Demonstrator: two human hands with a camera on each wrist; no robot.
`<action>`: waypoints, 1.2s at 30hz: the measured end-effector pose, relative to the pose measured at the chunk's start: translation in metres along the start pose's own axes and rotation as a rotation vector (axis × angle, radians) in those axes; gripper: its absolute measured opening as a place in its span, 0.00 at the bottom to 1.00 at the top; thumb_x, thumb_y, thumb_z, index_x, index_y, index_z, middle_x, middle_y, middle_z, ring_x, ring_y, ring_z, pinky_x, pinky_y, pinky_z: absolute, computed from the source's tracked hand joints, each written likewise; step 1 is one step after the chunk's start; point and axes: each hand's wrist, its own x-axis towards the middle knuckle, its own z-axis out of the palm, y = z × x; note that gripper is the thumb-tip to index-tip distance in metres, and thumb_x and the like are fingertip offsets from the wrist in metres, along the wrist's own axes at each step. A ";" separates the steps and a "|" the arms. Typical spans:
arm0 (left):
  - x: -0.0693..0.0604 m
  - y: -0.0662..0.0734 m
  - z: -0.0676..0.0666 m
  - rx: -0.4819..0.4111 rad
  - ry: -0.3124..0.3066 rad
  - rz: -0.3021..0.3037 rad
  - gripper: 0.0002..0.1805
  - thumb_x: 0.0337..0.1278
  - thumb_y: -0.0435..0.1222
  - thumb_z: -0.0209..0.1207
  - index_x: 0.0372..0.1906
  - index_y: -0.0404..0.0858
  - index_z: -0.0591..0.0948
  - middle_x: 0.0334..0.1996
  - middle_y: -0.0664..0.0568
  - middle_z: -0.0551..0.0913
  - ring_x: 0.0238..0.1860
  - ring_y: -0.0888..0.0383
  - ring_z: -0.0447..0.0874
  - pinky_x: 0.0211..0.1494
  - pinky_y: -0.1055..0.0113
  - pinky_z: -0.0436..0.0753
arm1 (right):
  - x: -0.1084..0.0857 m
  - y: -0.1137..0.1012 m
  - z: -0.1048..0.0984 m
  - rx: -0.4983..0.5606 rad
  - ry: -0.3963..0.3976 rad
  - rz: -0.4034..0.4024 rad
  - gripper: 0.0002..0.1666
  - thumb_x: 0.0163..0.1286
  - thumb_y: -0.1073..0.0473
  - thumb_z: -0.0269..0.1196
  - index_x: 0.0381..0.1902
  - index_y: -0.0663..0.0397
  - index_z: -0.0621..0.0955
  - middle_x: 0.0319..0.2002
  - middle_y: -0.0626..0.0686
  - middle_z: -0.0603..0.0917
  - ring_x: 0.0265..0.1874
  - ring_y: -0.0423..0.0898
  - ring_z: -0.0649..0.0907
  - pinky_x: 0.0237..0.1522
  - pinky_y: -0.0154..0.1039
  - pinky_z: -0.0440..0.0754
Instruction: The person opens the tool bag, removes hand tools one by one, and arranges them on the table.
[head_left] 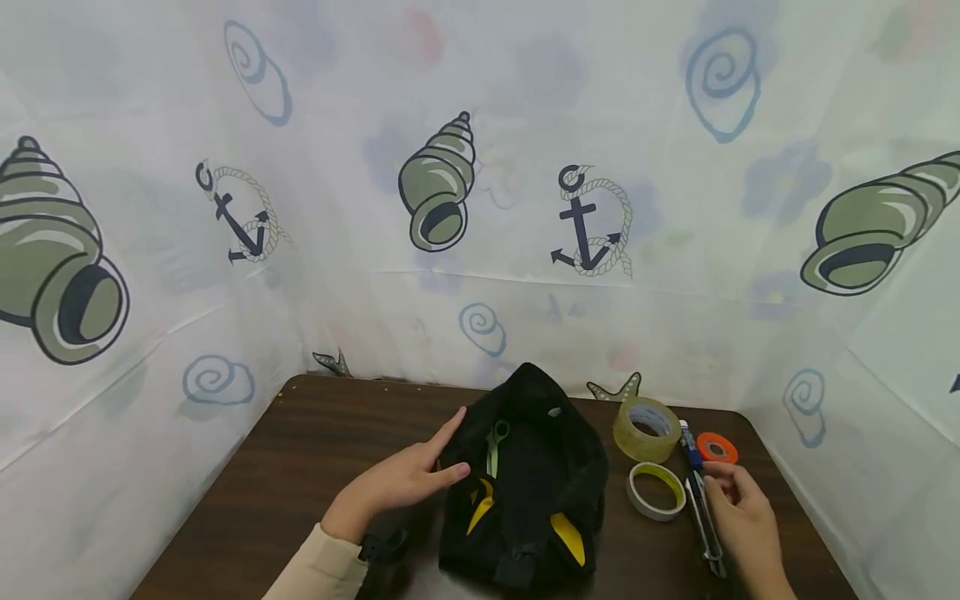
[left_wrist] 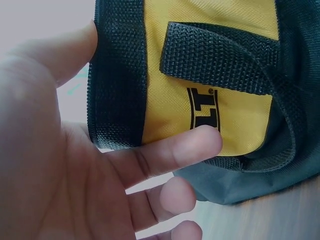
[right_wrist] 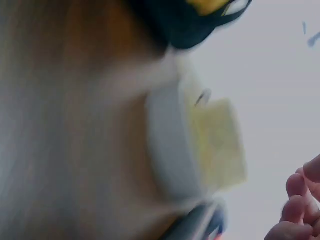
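Observation:
A black tool bag (head_left: 525,533) with yellow panels stands with its mouth spread wide on the table. My left hand (head_left: 401,479) holds its left rim; in the left wrist view the thumb goes over the zippered edge and the fingers (left_wrist: 175,150) lie along the yellow outer side. Green-handled scissors (head_left: 495,442) are inside the bag. On the right, my right hand (head_left: 742,517) hovers with loosely bent fingers beside a slim black-and-silver tool (head_left: 705,521), a blue marker-like stick (head_left: 690,446) and an orange tape roll (head_left: 717,448). Nothing shows between its fingers (right_wrist: 297,205).
Between bag and right hand are a wide clear-yellow packing tape roll (head_left: 645,429) and a narrower white tape roll (head_left: 637,496). The brown table (head_left: 330,425) meets a white curtain (head_left: 337,300) printed with shells and anchors at the back and sides.

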 end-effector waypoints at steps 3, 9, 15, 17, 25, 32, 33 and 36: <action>0.000 -0.003 0.002 -0.002 0.001 -0.003 0.48 0.78 0.68 0.54 0.85 0.81 0.35 0.84 0.44 0.66 0.79 0.41 0.75 0.80 0.33 0.71 | -0.006 -0.024 -0.001 0.026 -0.018 -0.112 0.16 0.83 0.55 0.65 0.63 0.52 0.85 0.37 0.44 0.85 0.31 0.36 0.77 0.31 0.32 0.75; 0.000 -0.005 0.005 -0.016 -0.001 0.009 0.48 0.78 0.67 0.54 0.86 0.80 0.35 0.86 0.45 0.62 0.80 0.40 0.73 0.81 0.33 0.70 | -0.016 -0.072 -0.002 0.096 -0.107 -0.276 0.16 0.85 0.53 0.64 0.63 0.52 0.84 0.39 0.45 0.80 0.31 0.39 0.78 0.30 0.33 0.77; 0.000 -0.004 0.003 -0.020 -0.006 0.014 0.48 0.79 0.67 0.53 0.86 0.80 0.35 0.82 0.44 0.71 0.77 0.41 0.78 0.80 0.33 0.71 | -0.026 -0.117 0.004 0.178 -0.240 -0.312 0.16 0.86 0.53 0.62 0.63 0.51 0.83 0.40 0.50 0.82 0.31 0.42 0.80 0.30 0.36 0.81; 0.001 -0.004 0.003 -0.022 -0.005 0.016 0.48 0.79 0.67 0.54 0.85 0.80 0.35 0.78 0.46 0.76 0.76 0.43 0.80 0.80 0.33 0.72 | -0.028 -0.131 0.007 0.184 -0.264 -0.334 0.15 0.86 0.54 0.62 0.63 0.52 0.83 0.42 0.52 0.82 0.33 0.41 0.80 0.32 0.35 0.80; 0.001 -0.003 0.002 -0.033 -0.014 0.018 0.48 0.79 0.66 0.54 0.85 0.81 0.34 0.73 0.49 0.82 0.73 0.45 0.83 0.79 0.33 0.72 | -0.033 -0.171 0.023 0.206 -0.415 -0.365 0.17 0.86 0.54 0.61 0.66 0.53 0.82 0.49 0.60 0.83 0.38 0.42 0.83 0.39 0.35 0.86; 0.001 -0.004 0.002 -0.051 -0.030 0.003 0.48 0.79 0.66 0.54 0.85 0.80 0.34 0.58 0.53 0.91 0.60 0.55 0.91 0.78 0.35 0.75 | -0.029 -0.192 0.044 0.245 -0.532 -0.378 0.17 0.86 0.53 0.62 0.65 0.53 0.81 0.49 0.60 0.84 0.39 0.47 0.83 0.44 0.37 0.86; 0.002 -0.004 0.002 -0.049 -0.029 0.002 0.48 0.79 0.66 0.54 0.86 0.79 0.35 0.57 0.54 0.91 0.59 0.56 0.91 0.78 0.35 0.75 | -0.028 -0.194 0.047 0.244 -0.545 -0.384 0.17 0.86 0.53 0.62 0.65 0.53 0.81 0.48 0.59 0.84 0.39 0.47 0.83 0.44 0.37 0.86; 0.002 -0.004 0.002 -0.045 -0.031 0.001 0.50 0.78 0.67 0.54 0.88 0.73 0.35 0.53 0.54 0.92 0.56 0.59 0.91 0.77 0.35 0.76 | -0.024 -0.202 0.055 0.227 -0.590 -0.405 0.18 0.86 0.53 0.61 0.65 0.55 0.81 0.48 0.59 0.84 0.39 0.47 0.83 0.44 0.38 0.85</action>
